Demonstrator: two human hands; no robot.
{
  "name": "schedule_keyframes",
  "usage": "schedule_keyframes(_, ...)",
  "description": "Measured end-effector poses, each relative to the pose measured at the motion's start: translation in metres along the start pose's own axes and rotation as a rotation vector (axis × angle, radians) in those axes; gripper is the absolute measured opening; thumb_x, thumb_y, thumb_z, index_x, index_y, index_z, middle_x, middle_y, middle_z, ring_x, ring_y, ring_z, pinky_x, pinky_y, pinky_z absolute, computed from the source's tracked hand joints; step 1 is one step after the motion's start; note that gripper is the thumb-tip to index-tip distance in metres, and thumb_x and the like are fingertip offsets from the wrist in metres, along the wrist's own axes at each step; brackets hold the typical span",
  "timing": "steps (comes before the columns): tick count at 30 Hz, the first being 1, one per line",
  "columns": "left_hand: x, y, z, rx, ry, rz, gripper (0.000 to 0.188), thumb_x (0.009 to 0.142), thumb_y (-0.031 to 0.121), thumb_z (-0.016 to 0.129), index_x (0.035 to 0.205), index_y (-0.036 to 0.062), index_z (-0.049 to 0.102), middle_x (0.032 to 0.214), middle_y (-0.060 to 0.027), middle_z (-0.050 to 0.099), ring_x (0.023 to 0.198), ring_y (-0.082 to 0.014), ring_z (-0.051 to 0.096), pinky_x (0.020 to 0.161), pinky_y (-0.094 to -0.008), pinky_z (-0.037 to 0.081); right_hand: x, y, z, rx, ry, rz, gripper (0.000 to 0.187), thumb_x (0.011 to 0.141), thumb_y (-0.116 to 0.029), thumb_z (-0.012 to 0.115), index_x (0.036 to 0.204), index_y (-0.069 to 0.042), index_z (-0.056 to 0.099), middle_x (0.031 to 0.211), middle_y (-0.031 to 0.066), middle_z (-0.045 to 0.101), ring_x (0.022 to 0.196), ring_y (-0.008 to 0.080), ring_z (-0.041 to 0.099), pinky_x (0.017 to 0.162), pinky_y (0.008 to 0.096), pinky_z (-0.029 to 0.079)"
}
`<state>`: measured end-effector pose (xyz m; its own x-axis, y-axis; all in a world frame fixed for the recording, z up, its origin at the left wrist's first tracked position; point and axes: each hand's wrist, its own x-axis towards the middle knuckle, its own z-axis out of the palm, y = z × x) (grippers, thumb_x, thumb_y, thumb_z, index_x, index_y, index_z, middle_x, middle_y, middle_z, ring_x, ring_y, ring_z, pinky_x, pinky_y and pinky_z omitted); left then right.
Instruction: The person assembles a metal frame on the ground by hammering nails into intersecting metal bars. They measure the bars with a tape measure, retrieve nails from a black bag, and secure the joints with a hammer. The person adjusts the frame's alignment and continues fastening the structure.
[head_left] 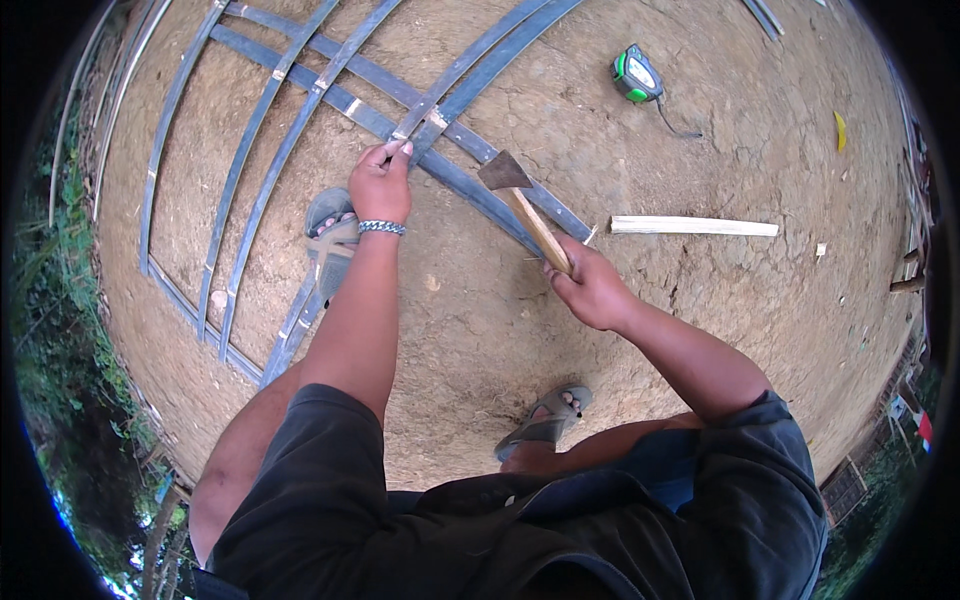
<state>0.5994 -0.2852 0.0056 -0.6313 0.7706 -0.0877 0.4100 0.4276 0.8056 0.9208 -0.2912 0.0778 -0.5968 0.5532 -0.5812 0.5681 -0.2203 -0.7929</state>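
Outdoor site, bare packed-earth ground (pixel 480 330), with greenery along the left edge. I observe the left hand (pixel 381 183) reaching to the far side, fingertips pressed together on a crossing point of the strip frame (pixel 440 115), apparently pinching something small there; I cannot tell what. A beaded bracelet (pixel 382 228) sits on that wrist. The right hand (pixel 590 290) is closed in a fist around the wooden handle of a hatchet (pixel 520 200), its dark metal head raised just right of the crossing and pointing toward the far side.

The frame is a lattice of long, flat, grey-blue strips lying on the ground, running from the near left to the far centre. The left foot in a grey sandal (pixel 330 235) rests on the strips near the left hand; the right sandal (pixel 548 418) stands on bare earth, nearer.

Further right, a pale split wood stick (pixel 693 227) lies flat. Beyond it, a green and black tape measure (pixel 637 76) lies on the ground, well apart from both hands.
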Motion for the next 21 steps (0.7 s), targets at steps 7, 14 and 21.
schedule_keyframes(7,-0.009,0.012,0.003,0.104,0.055,0.043,0.017,0.087,0.019,0.079,0.097,0.0055,0.08,0.089,-0.0064,0.071,0.072,-0.0164,0.065,0.07,-0.0284,0.051,0.002,-0.004,0.006,-0.048,0.015,-0.089,0.051,0.093,-0.007,0.057,0.143,-0.003,0.046,0.114,0.0216,0.066,0.106,0.041,0.065,0.094,0.0468,0.051)
schedule_keyframes(14,-0.015,0.012,0.014,0.206,0.187,0.051,0.016,0.084,0.018,0.078,0.096,0.0075,0.08,0.094,-0.0078,0.073,0.084,-0.0247,0.069,0.077,-0.0329,0.053,0.023,-0.034,0.014,-0.292,0.186,-0.344,0.054,0.102,-0.017,0.055,0.152,-0.009,0.036,0.128,0.0269,0.06,0.111,0.0478,0.061,0.096,0.0521,0.05)
schedule_keyframes(21,-0.018,0.015,0.017,0.199,0.228,-0.004,0.011,0.081,0.016,0.073,0.086,0.0074,0.075,0.096,-0.0086,0.072,0.085,-0.0321,0.07,0.076,-0.0385,0.054,0.06,-0.069,0.021,-0.434,0.156,-0.217,0.052,0.104,-0.021,0.052,0.153,-0.015,0.036,0.129,0.0255,0.061,0.107,0.0472,0.063,0.091,0.0526,0.052)
